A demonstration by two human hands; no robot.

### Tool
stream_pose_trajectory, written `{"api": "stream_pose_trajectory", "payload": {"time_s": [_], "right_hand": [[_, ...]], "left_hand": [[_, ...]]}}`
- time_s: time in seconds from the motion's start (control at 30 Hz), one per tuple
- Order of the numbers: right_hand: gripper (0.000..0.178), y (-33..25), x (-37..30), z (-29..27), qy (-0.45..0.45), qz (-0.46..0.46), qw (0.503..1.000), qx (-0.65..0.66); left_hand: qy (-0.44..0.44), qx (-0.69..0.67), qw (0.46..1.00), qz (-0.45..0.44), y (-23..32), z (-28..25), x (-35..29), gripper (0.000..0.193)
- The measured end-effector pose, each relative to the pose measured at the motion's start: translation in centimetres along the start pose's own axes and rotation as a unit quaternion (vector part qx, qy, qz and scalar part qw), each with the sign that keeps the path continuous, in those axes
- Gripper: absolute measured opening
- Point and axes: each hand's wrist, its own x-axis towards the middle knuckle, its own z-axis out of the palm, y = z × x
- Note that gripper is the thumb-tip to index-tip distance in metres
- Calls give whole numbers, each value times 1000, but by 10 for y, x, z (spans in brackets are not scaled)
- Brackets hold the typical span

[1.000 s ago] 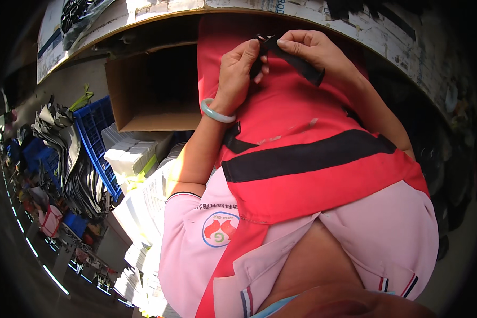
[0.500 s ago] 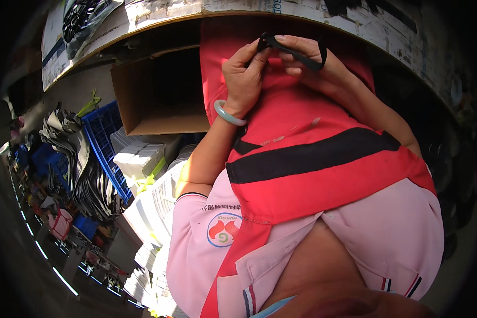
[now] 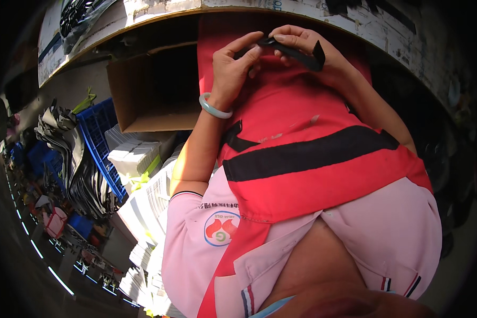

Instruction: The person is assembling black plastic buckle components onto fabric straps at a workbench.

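Observation:
A short black strap [image 3: 306, 59] runs between my two hands, in front of the red apron and just below the table edge. My left hand [image 3: 232, 66], with a pale bangle [image 3: 215, 107] at its wrist, pinches the strap's left part between thumb and index finger. My right hand [image 3: 310, 46] grips it from the other side, thumb and fingers pressed together. The strap's folded right end stands up beside the right palm. Its left end is partly hidden by my left fingers.
A worktable [image 3: 159, 20] with a worn white top curves across the far side, a bag of black pieces [image 3: 82, 18] on it. Below stands an open cardboard box [image 3: 159, 119]. At left are a blue crate [image 3: 98, 138], bundled white pieces [image 3: 135, 156] and stacked dark strips [image 3: 77, 159].
My left hand has shifted slightly left and down, and its index finger is straighter. The strap's loop by my right hand has become a flatter fold.

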Motion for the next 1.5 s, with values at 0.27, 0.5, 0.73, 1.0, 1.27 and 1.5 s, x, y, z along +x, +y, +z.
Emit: {"api": "stream_pose_trajectory", "payload": {"time_s": [0.27, 0.5, 0.73, 1.0, 1.27, 1.5], "right_hand": [[8, 8, 7, 11, 46, -405, 878, -250], [15, -21, -14, 25, 96, -182, 941, -268], [27, -12, -8, 24, 116, -90, 955, -257], [39, -4, -8, 17, 82, -78, 975, -191], [29, -10, -7, 5, 65, -4, 994, -88], [21, -15, -9, -4, -40, 87, 981, -169]], "left_hand": [[7, -117, 987, -105, -1, 7, 3, 28], [64, -54, 996, 13, 7, 16, 2, 23], [96, 25, 990, 100, -5, 18, -1, 16], [65, 47, 983, 163, -8, 16, 2, 14], [57, 23, 987, 149, -8, 13, 0, 14], [-9, 92, 973, 210, -4, 11, -12, 19]]}}
